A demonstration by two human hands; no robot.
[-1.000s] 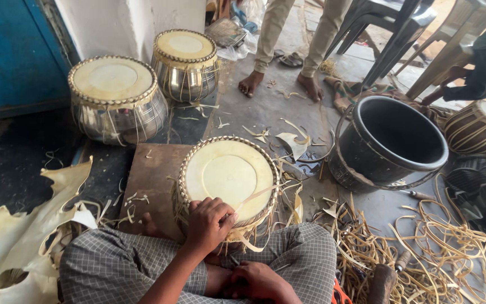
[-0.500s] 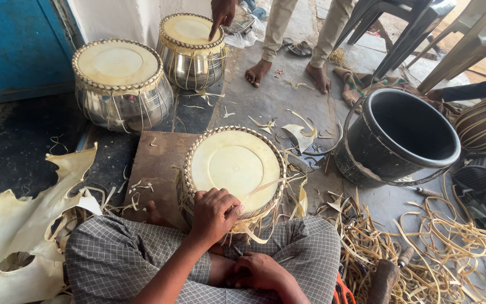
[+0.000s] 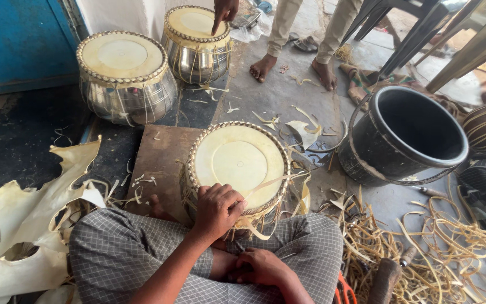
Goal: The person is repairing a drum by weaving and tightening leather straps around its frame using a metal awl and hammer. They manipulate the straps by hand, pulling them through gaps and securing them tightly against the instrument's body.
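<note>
The concrete floor [image 3: 288,95] carries two finished drums [image 3: 125,76], a black pot [image 3: 403,135], hide scraps [image 3: 23,225] and lacing strips [image 3: 423,247].

Drum [image 3: 237,163]: I see a pale round skin head, braided rim, loose strips hanging.
Pose: upright.
Place: near edge of brown board [image 3: 158,163], against crossed legs.

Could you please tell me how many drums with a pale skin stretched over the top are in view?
3: one before the person, two by the wall, left and right. Another may sit cut off at the right edge.
</note>
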